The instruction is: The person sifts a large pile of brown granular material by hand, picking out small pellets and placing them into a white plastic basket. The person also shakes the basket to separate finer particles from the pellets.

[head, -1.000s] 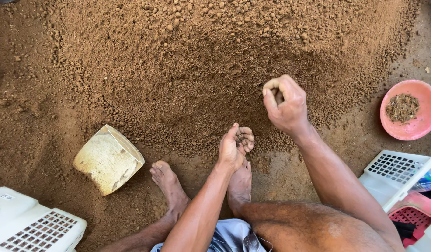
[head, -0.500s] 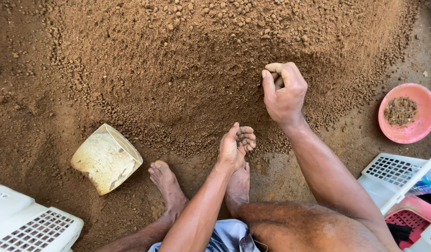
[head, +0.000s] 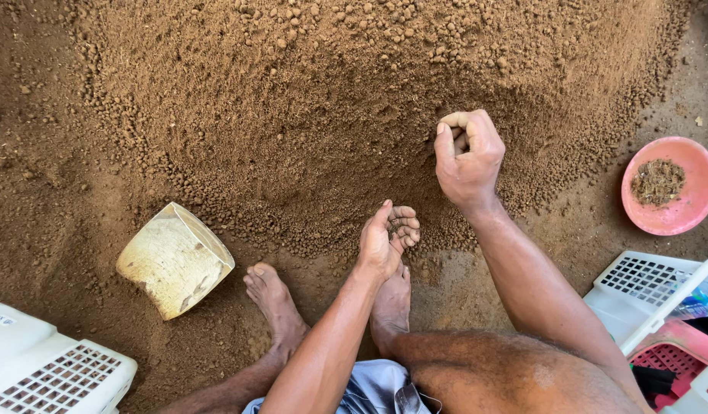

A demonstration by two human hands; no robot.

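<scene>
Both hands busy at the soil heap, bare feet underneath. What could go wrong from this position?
1. The left hand is cupped loosely right above the bare feet, so whatever it holds could spill onto them.
2. The right hand pinches at the foot of the soil heap; clods above may roll down.
3. The pink bowl sits well to the right, so carried bits could drop.

— How's the light down here?
— Soft, even daylight; no glare. My right hand (head: 467, 157) throws only a faint shadow on the soil heap (head: 331, 115).
— Sharp?
— Yes, soil grains are crisp at the centre. The edges bend, and the upper left corner looks dimmer.
</scene>
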